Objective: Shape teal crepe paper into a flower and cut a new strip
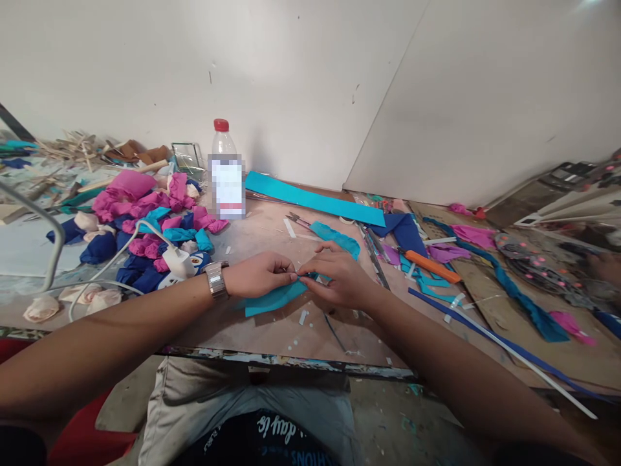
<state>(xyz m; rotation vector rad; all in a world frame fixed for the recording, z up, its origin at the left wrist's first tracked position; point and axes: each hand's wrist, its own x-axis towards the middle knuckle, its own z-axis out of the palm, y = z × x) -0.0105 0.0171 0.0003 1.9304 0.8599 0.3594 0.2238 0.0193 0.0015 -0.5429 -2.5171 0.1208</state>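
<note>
My left hand, with a metal watch at its wrist, has thumb and forefinger closed at the upper edge of a turquoise strip. The strip could be crepe paper or cloth. From the other side my right hand pinches the strip's right end, fingertips nearly meeting the left ones. Part of the strip is hidden under both hands. Just behind the right hand lies a crinkled turquoise piece, with pliers-like metal tips beside it.
A red-capped bottle stands near the wall. To its left is a heap of pink, blue and cream crumpled bundles with a white plug and cable. A long turquoise strip lies behind. An orange cutter rests at the right.
</note>
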